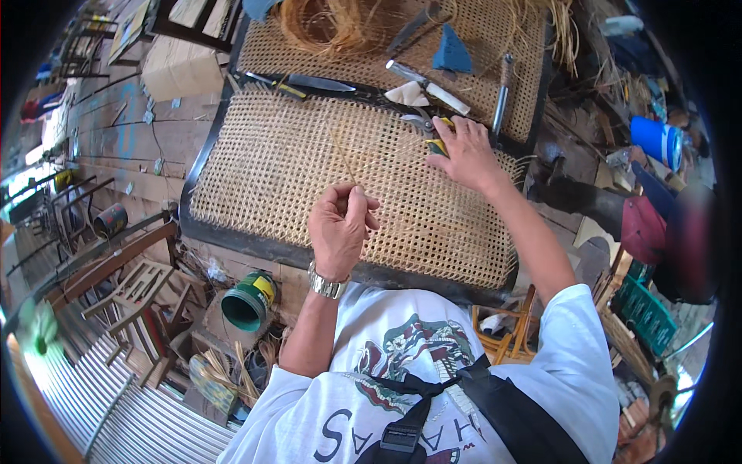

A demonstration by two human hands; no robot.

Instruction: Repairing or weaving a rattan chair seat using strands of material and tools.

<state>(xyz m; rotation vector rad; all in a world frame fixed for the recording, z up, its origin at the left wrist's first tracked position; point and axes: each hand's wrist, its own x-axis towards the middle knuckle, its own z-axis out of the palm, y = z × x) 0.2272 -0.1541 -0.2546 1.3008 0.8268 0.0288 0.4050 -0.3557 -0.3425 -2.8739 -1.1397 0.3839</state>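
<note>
On the left, down on the floor, a green can (249, 301) lies on its side near some wooden chair parts (135, 290). Next comes the left hand (340, 224). It is closed in a tight pinch on a thin cane strand (345, 158), and the strand runs up from the fingers across the woven cane seat (309, 178) in its dark frame. It is good to keep that pinch firm and the strand pulled straight, so it does not go slack or twist. The cane is thin, so a soft, steady pull looks safer than a hard tug. Further right, the right hand (464, 151) reaches flat over the far edge of the seat, and its fingers curl onto a pair of snips with yellow handles (433, 133). I cannot tell if it grips them fully yet. It should take them by the handles, away from the blades. A knife (313, 83) and other tools lie just beyond.
</note>
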